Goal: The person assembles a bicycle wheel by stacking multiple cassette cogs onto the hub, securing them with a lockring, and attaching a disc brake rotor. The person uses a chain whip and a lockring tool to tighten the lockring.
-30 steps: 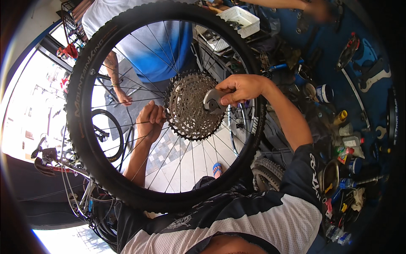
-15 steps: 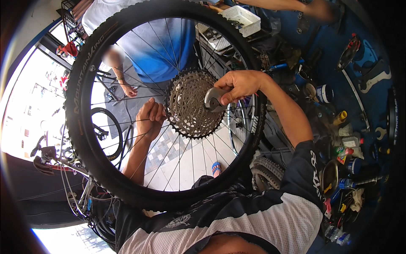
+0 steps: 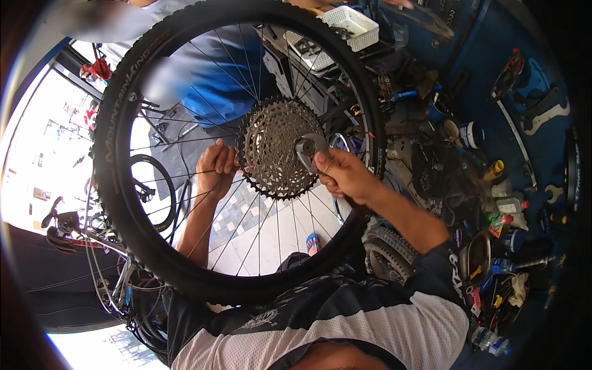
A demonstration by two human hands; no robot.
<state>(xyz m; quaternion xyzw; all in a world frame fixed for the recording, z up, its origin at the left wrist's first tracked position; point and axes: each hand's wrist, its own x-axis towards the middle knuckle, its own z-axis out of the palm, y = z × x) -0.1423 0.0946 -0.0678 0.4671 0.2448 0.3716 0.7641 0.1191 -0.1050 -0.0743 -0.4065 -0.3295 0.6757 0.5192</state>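
A bicycle wheel with a knobby black tire (image 3: 112, 169) stands in front of me, and its large grey cassette (image 3: 268, 154) faces me. My right hand (image 3: 346, 176) is closed around an adjustable wrench (image 3: 310, 148) whose rounded metal head lies over the middle of the cassette. On the left, my left hand (image 3: 216, 165) reaches among the spokes, fingers curled at the cassette's left edge. What those fingers grip is hidden.
Beyond the wheel another person in a blue and white shirt (image 3: 225, 92) bends down. A white basket (image 3: 354, 28) is at the back right. Tools, bottles and tubs crowd the right side. Spare tires (image 3: 388, 250) lie below the wheel's right, and bicycles stand at left.
My right hand has swung down and toward me, turning the wrench with its head still at the cassette. My left hand has barely moved. The other person has bent lower.
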